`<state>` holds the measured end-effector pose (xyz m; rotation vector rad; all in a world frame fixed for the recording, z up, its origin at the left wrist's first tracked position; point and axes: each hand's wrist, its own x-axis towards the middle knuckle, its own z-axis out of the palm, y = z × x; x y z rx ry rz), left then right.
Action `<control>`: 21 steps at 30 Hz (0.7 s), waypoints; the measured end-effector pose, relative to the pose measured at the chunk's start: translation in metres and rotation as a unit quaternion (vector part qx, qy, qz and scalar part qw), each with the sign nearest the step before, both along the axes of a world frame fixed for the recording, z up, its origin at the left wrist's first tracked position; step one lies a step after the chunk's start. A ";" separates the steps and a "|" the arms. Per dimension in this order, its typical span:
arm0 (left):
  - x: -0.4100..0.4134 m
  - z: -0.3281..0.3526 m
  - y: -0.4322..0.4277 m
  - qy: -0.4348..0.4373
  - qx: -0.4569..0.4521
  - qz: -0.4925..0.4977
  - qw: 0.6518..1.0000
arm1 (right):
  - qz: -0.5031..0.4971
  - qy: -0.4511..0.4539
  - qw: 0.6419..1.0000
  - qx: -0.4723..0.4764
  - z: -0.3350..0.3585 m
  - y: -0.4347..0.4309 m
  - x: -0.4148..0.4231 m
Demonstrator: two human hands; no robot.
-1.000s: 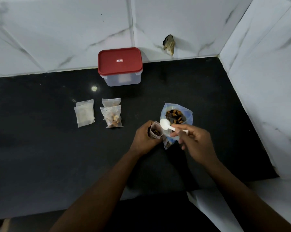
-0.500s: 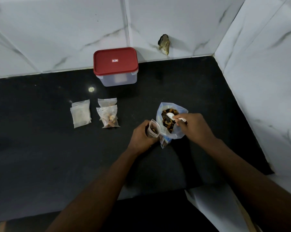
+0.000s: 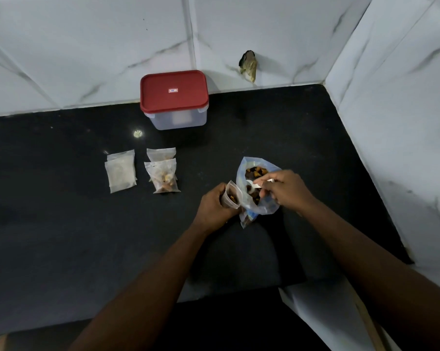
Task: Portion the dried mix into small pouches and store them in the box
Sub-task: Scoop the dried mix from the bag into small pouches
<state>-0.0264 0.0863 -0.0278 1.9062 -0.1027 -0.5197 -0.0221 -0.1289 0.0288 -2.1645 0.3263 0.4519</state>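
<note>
Currently: small pouch (image 3: 231,197), centre of frame, mouth open, gripped round its body by curled left hand (image 3: 212,207). Thin limp film, light (probably slippery); best held near rim. Spoon (image 3: 251,183) pinched by right hand (image 3: 286,191), dipped in bulk bag (image 3: 263,209). Box (image 3: 174,97) upper centre, lidded.

A glossy black table (image 3: 62,224) fills a dim corner. Behind it rises a back wall (image 3: 87,46) of white tiles with grey marble veins, meeting a matching side wall (image 3: 403,122) on the right. A ragged dark hole (image 3: 248,65) breaks the back wall low down. A small glint of light (image 3: 138,133) reflects on the table.
</note>
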 end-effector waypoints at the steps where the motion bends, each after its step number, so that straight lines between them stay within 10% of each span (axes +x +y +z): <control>1: 0.000 0.001 0.000 0.000 0.002 0.000 1.000 | -0.029 0.014 0.999 0.026 0.002 0.001 0.001; 7: -0.002 0.000 -0.002 -0.011 0.000 0.006 1.000 | -0.025 0.008 1.000 0.002 -0.001 0.014 -0.005; 21: 0.000 -0.004 0.002 -0.016 -0.003 0.007 1.000 | -0.230 0.128 0.917 0.299 0.009 0.015 -0.016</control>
